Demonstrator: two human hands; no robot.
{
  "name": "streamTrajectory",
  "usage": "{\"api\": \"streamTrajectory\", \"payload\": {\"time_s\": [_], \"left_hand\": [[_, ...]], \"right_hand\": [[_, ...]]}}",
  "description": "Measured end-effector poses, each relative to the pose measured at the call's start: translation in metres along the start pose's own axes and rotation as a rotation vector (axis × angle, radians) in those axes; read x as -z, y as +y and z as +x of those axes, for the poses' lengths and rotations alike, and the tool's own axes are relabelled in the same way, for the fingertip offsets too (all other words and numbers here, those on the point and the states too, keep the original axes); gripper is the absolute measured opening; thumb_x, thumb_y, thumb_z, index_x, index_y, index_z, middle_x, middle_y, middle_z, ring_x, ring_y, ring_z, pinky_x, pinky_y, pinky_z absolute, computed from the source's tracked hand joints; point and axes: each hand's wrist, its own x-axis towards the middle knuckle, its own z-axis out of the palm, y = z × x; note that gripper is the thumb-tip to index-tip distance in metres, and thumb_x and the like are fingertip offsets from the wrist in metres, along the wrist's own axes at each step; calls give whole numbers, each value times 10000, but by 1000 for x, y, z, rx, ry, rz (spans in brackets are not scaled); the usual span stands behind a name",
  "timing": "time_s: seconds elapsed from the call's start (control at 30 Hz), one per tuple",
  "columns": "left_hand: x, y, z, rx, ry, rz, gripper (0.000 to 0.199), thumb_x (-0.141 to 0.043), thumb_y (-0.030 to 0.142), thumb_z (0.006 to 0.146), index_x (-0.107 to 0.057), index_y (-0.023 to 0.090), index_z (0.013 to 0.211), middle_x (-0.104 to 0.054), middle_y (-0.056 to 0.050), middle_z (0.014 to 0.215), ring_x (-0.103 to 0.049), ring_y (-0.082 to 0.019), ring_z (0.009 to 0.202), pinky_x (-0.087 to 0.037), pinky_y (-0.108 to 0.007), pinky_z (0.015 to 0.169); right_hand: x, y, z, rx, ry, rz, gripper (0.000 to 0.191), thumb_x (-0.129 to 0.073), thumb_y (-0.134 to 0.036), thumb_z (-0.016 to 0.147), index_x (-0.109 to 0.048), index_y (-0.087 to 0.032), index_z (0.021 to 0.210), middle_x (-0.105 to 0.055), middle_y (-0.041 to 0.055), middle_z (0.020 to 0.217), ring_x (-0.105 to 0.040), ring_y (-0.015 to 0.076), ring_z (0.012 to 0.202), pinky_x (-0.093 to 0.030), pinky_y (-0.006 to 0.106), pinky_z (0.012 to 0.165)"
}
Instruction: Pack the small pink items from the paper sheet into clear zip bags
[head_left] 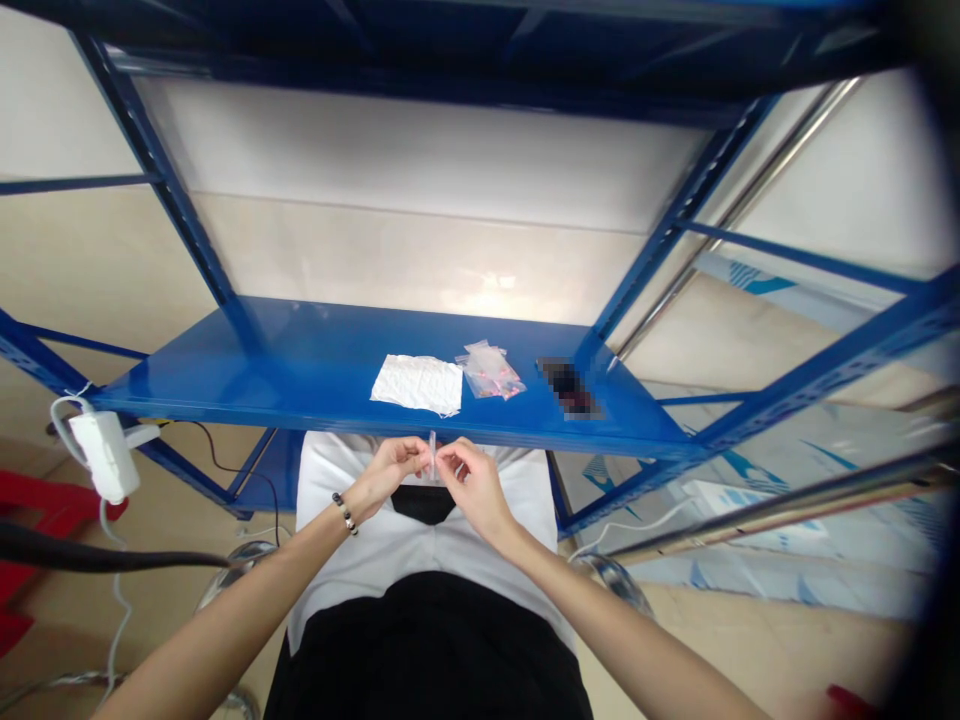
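Observation:
In front of the shelf edge, over my lap, my left hand (394,466) pinches a small, narrow, clear plastic piece (433,450) standing roughly upright. My right hand (471,482) is closed in a pinch at the other side of this piece. It is too small to tell whether it is a tiny bag seen edge-on or a tube. Just beyond my hands, a crumpled white cloth or paper sheet (418,384) lies on the blue shelf (300,345). Beside it on the right rest several clear plastic bags (491,370) with small reddish bits in them.
A dark, pixelated flat object (570,388) lies at the shelf's right. Blue metal posts (169,180) frame the shelf, with another shelf overhead. A white power strip (105,457) hangs at the left front corner. A red stool-like object (45,510) stands on the floor.

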Motion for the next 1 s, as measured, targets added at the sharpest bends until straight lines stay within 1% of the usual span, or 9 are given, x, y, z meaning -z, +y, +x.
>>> {"api": "streamTrajectory", "payload": {"time_s": [0.13,0.27,0.33,0.4,0.5,0.6,0.7,0.83,1.0], "left_hand": [[-3,-2,-3,-14,-15,15,322,-713,434,798,-632,125,763,-600,-22,697,-522,-112,632,-372,-224,590],[1,-5,4,-24,-37,97,354,-709,469,793,-627,125,779,-603,-23,698,-528,-114,628,-385,-221,581],[4,-7,9,-44,-34,177,363,-717,478,781,-633,124,776,-605,-24,700,-533,-120,632,-400,-224,577],[6,-7,11,-62,-29,256,360,-719,476,779,-644,124,781,-623,-34,722,-548,-131,654,-418,-229,584],[6,-6,8,-60,-34,274,359,-716,473,782,-656,120,784,-645,-44,723,-574,-141,666,-439,-244,612],[4,-7,3,-32,-60,209,363,-725,473,771,-666,115,758,-665,-56,698,-601,-152,656,-451,-263,638],[4,-7,3,-10,-68,190,351,-745,459,753,-680,114,739,-676,-62,684,-610,-159,648,-453,-269,635],[7,-6,10,-5,-67,223,334,-732,447,765,-690,117,734,-669,-57,660,-599,-154,622,-440,-256,591],[10,-2,12,-49,-83,324,302,-669,424,818,-692,125,779,-688,-69,739,-589,-153,649,-434,-246,578]], "right_hand": [[-3,-3,-8,-94,-34,85,169,-534,-349,923,-621,-219,861,-653,22,791,-610,165,654,-449,260,569],[-2,3,-3,-167,-61,157,222,-599,-429,880,-627,-209,871,-684,30,826,-639,155,588,-462,248,507],[-2,9,3,-217,-89,207,269,-627,-466,851,-629,-197,861,-688,38,835,-637,148,548,-435,230,432],[-1,13,7,-276,-131,262,317,-642,-497,828,-631,-182,863,-681,44,805,-632,150,520,-387,207,353],[2,16,10,-338,-212,331,366,-669,-512,791,-640,-157,872,-679,51,764,-627,151,499,-350,184,302],[5,17,12,-356,-281,349,373,-713,-497,748,-650,-145,852,-689,55,724,-614,141,483,-345,170,300],[8,19,14,-348,-313,310,333,-736,-463,734,-659,-152,822,-695,53,700,-611,138,490,-339,158,302],[10,24,21,-340,-335,305,283,-732,-424,739,-667,-156,803,-701,55,696,-627,150,508,-362,166,318],[12,23,25,-320,-367,376,289,-709,-424,757,-636,-146,789,-706,59,719,-629,144,503,-375,173,336]]}}
